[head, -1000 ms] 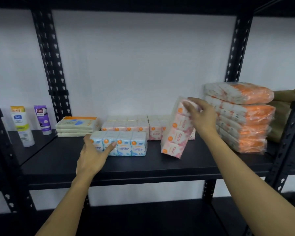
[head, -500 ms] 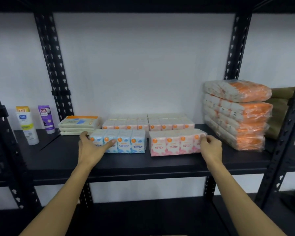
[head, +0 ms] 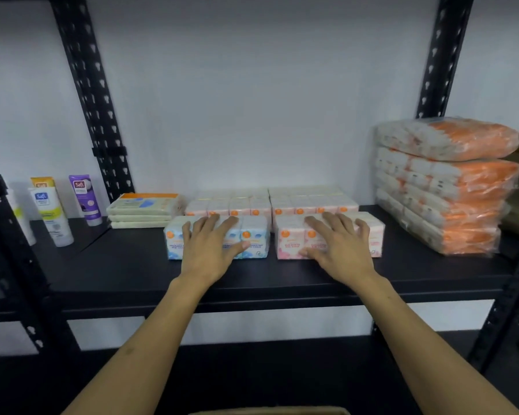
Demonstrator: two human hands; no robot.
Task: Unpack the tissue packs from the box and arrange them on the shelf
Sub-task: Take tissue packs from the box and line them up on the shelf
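Note:
A blue mini tissue pack (head: 253, 238) and a pink mini tissue pack (head: 289, 242) lie side by side at the front of the black shelf (head: 126, 265). My left hand (head: 212, 248) rests flat on the front face of the blue pack, fingers spread. Spread the same way, my right hand (head: 339, 247) presses flat against the pink pack. Two more pink packs (head: 312, 202) sit in a row behind them. The top edge of the cardboard box (head: 267, 411) shows at the bottom of the view.
A flat stack of yellow-white tissue packs (head: 144, 208) lies at the back left. A tall pile of orange-and-white tissue bundles (head: 447, 187) fills the right end. Several cosmetic tubes (head: 53, 214) stand on the neighbouring left shelf. Black perforated uprights (head: 93, 94) frame the bay.
My right hand laid the pink pack flat beside the blue one, then slid from its right end onto its front. My left hand moved from the blue pack's left end onto its front.

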